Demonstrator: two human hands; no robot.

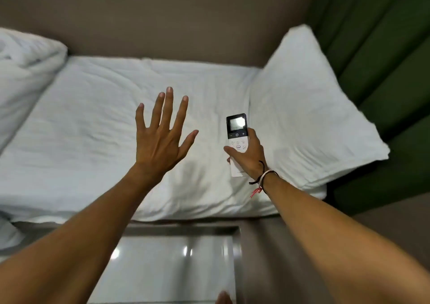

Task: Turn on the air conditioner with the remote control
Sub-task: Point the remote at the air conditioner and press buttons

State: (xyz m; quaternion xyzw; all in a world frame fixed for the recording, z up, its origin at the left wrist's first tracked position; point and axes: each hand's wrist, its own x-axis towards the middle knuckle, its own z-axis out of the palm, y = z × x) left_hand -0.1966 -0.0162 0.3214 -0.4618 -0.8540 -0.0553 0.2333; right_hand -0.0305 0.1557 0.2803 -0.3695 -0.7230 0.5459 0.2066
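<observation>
A white remote control (pixel 236 131) with a dark top and a small lit screen is held upright over the bed. My right hand (pixel 249 157) is wrapped around its lower half, with the thumb resting on the white button area below the power button. Thread bracelets circle that wrist. My left hand (pixel 162 136) hovers over the bed to the left of the remote, palm down, fingers spread wide, holding nothing. No air conditioner is in view.
A bed with a white sheet (pixel 104 122) fills the middle. A white pillow (pixel 302 117) leans at the right, a bunched duvet (pixel 25 70) lies at the left. Green padded headboard (pixel 384 59) at right, brown wall behind, glossy floor (pixel 167 266) below.
</observation>
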